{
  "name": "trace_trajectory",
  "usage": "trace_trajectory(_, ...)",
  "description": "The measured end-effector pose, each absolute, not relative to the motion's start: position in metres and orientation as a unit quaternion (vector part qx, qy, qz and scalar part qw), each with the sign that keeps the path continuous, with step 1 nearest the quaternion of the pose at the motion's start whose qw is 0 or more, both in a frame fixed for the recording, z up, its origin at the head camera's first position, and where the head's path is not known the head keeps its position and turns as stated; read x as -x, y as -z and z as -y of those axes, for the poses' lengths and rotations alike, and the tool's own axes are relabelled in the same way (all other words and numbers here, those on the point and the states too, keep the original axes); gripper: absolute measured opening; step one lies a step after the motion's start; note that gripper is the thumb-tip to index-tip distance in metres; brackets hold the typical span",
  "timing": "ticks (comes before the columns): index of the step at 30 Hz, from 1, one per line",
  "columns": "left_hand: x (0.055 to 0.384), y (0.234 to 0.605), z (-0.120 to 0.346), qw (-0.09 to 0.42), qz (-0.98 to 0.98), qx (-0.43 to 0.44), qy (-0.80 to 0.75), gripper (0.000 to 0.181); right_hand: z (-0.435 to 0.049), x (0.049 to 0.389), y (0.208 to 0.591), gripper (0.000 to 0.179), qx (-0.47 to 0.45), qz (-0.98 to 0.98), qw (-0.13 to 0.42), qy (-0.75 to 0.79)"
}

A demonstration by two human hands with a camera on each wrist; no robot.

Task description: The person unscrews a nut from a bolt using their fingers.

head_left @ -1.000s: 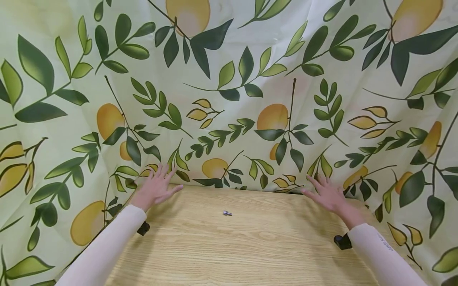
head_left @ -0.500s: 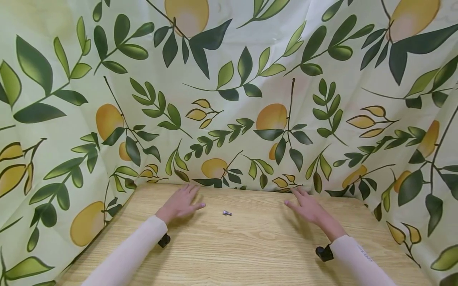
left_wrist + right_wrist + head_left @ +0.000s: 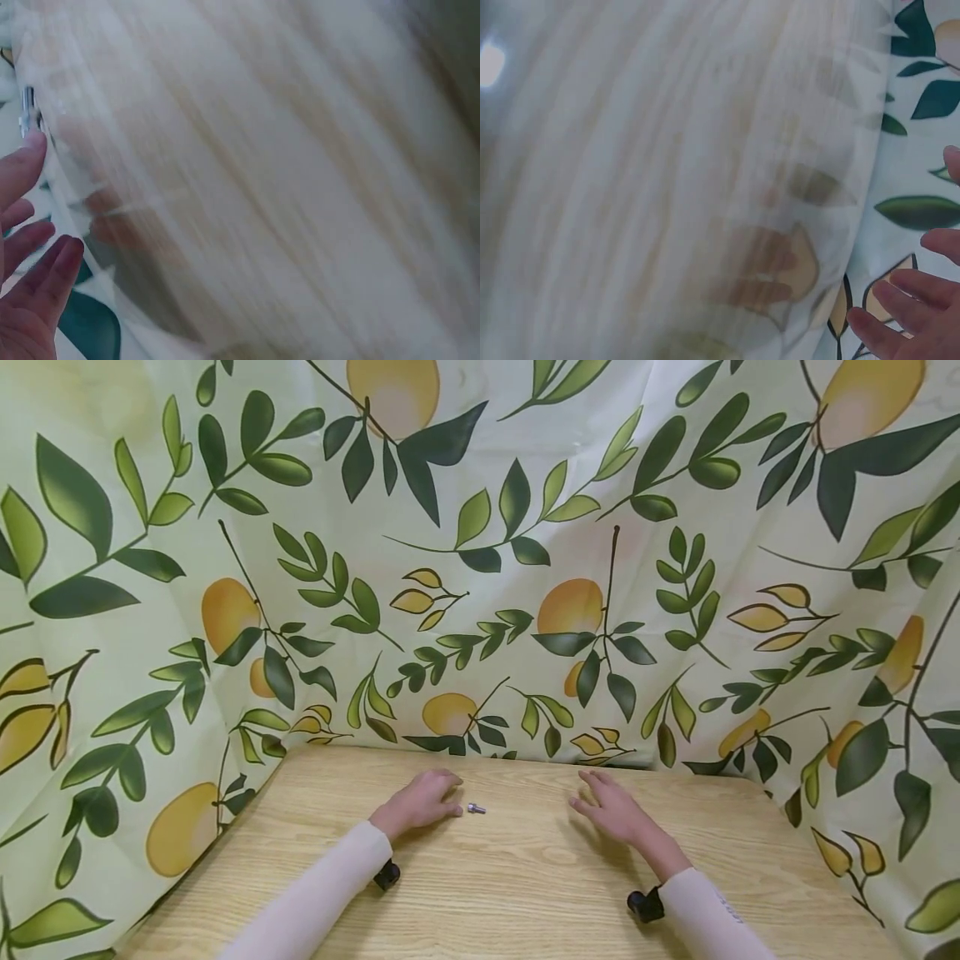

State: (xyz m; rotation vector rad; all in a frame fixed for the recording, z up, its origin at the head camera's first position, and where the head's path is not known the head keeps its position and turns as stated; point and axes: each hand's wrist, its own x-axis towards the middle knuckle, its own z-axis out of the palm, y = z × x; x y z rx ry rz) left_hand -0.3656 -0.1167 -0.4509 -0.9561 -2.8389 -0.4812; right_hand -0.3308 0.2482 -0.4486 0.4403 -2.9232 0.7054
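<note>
Seemingly at the reach for the bolt on the table
Holding nothing in the loose-fingered left hand just beside it or spread right hand farther off; likely calls for pinching

A white fabric sheet printed with dark and light green leaves, thin brown stems and orange fruit lined the far side of a pale, wood-grained rectangular tabletop and enclosed it at left and right. Faint creases ran down the cloth, which met the tabletop along its far edge. A soft yellow cast tinted the sheet's upper left, while brighter light fell on its upper right. The tabletop's grain ran from left to right, its glossy surface carrying blurred leaf reflections and a round white glare.
</note>
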Motion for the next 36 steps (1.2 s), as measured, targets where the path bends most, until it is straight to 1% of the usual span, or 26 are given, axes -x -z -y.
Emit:
trace_trajectory(2,0.365,0.453,0.111,0.063,0.929,0.332,0.149,0.042,-0.242,0.331,0.451,0.067,-0.147,0.959,0.05,-0.238)
trace_trajectory(5,0.366,0.454,0.103,0.071,0.92,0.356,0.148,0.024,-0.235,0.33,0.453,0.066,-0.149,0.955,0.048,-0.254)
trace_trajectory(9,0.366,0.455,0.095,0.083,0.91,0.377,0.154,0.008,-0.228,0.33,0.456,0.064,-0.155,0.951,0.046,-0.263)
trace_trajectory(14,0.364,0.455,0.089,0.083,0.909,0.374,0.162,0.011,-0.222,0.329,0.459,0.062,-0.159,0.949,0.049,-0.269)
trace_trajectory(22,0.36,0.455,0.079,0.07,0.915,0.342,0.202,0.004,-0.212,0.323,0.458,0.06,-0.159,0.945,0.06,-0.281)
trace_trajectory(25,0.358,0.456,0.075,0.068,0.912,0.333,0.229,0.004,-0.206,0.321,0.457,0.058,-0.162,0.94,0.073,-0.292)
trace_trajectory(31,0.348,0.455,0.068,0.059,0.893,0.322,0.31,0.004,-0.191,0.315,0.455,0.051,-0.157,0.92,0.096,-0.347)
trace_trajectory(36,0.338,0.456,0.06,0.051,0.87,0.315,0.375,0.006,-0.181,0.311,0.452,0.045,-0.151,0.886,0.085,-0.429)
